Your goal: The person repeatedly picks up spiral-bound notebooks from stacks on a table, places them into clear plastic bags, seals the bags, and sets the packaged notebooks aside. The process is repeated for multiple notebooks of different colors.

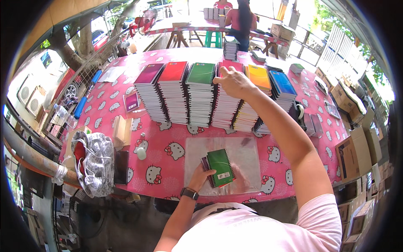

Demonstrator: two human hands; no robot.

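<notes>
My left hand [202, 176] holds a few small spiral notebooks over a clear plastic sheet [245, 164]. A green spiral notebook [220, 163] is on top, its back with a white label facing up, and a purple one peeks out on its left. My right hand [235, 82] reaches far forward, its fingers bent over the left edge of the top pink-red notebook [228, 65] on a tall stack. Beside that stack stand others topped by a purple notebook [150, 73], a red notebook [172, 71], a green notebook [201, 73], a yellow notebook [259, 76] and a blue notebook [283, 82].
Left on the pink patterned table [168, 185] are a patterned cloth bag [98, 164], a wooden block [122, 131] and a white round-topped object [140, 153]. An open cardboard box [354, 155] stands right. Two people are at a far table, one a person in pink [241, 21].
</notes>
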